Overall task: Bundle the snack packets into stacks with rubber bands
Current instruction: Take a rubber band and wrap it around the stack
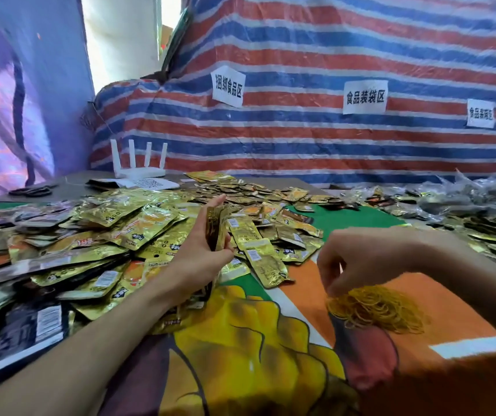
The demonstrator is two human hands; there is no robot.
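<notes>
Daylight poured through the opening [120, 34] left of the striped tarp [330, 139]; gold packets [120, 223] below it glared; frame edges bowed, blurred.

Whether our right hand [357, 259] pinches any rubber bands [375, 307] we cannot tell — its fingertips blur; our left hand [200, 250] hides much of its snack packets [218, 226].

Gold foil snack packets [126, 226]: gold, some black
Thin rubber bands [375, 307]: yellow
Woven plastic tarp [300, 139]: red, blue, white stripes
Printed table cover [240, 340]: orange, green, yellow
</notes>
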